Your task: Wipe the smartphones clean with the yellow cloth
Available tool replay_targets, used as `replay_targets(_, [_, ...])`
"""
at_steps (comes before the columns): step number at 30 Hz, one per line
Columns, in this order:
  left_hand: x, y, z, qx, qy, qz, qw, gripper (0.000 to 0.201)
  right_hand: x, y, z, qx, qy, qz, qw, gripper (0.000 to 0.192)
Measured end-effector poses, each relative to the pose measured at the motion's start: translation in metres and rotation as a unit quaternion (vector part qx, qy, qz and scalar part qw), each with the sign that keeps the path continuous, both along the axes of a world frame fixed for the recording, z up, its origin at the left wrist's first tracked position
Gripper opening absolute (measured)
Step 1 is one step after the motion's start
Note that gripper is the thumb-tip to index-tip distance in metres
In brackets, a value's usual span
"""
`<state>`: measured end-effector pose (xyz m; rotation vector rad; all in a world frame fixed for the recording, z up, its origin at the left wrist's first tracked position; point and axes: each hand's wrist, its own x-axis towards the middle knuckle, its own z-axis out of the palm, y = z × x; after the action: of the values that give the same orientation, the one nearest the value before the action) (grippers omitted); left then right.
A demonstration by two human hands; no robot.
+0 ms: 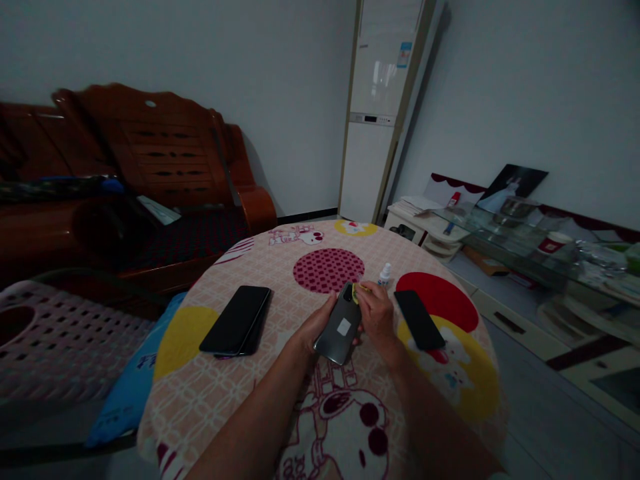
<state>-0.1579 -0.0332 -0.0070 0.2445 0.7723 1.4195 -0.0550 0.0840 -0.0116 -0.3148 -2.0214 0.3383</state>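
Observation:
Over the middle of the round table, my left hand [314, 328] is closed around a grey smartphone [336, 339], its back turned up with a pale label on it. My right hand [376, 313] pinches a small yellow cloth [356, 293] against the phone's top edge by the camera. Just beyond that hand a small white spray bottle [385, 275] stands upright. To the right lies another dark phone [419, 320], flat on the cloth. Stacked phones [236, 321] rest on the left side, the top one showing a black face.
A patterned tablecloth [280, 273] covers the table. Left are a wooden sofa [160, 153], a pink woven chair [65, 333] and a blue bag [135, 380]. A tall white air conditioner [370, 160] stands behind. A glass-topped cabinet [520, 243] holding clutter runs along the right.

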Motion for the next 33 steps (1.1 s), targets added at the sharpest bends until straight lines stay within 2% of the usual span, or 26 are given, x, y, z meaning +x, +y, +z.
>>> replay_targets(3, [0.004, 0.002, 0.001, -0.004, -0.002, -0.012, 1.000, 0.063, 0.002, 0.003, -0.001, -0.009, 0.013, -0.019, 1.000, 0.026])
replay_targets(11, [-0.008, 0.006, 0.000, -0.051, -0.010, 0.113, 0.992, 0.052, -0.008, -0.040, 0.002, -0.007, -0.048, 0.076, 0.996, 0.025])
replay_targets(17, [-0.016, 0.004, 0.003, -0.003, -0.104, 0.094, 0.990, 0.060, -0.012, -0.069, 0.005, -0.004, -0.091, 0.148, 0.985, 0.025])
replay_targets(22, [-0.030, 0.001, -0.001, 0.017, -0.117, 0.077, 0.990, 0.073, -0.013, -0.085, 0.005, 0.028, -0.120, 0.196, 0.973, 0.026])
replay_targets(24, [-0.036, -0.001, -0.002, 0.024, -0.109, 0.079, 0.991, 0.073, -0.013, -0.086, 0.005, 0.038, -0.129, 0.203, 0.970, 0.027])
replay_targets(29, [-0.045, -0.006, 0.002, 0.040, -0.097, 0.156, 0.982, 0.065, -0.007, -0.076, 0.003, 0.027, -0.122, 0.186, 0.975, 0.027])
replay_targets(33, [-0.049, -0.009, 0.005, 0.051, -0.086, 0.191, 0.976, 0.061, -0.002, -0.066, 0.005, 0.002, -0.090, 0.184, 0.979, 0.025])
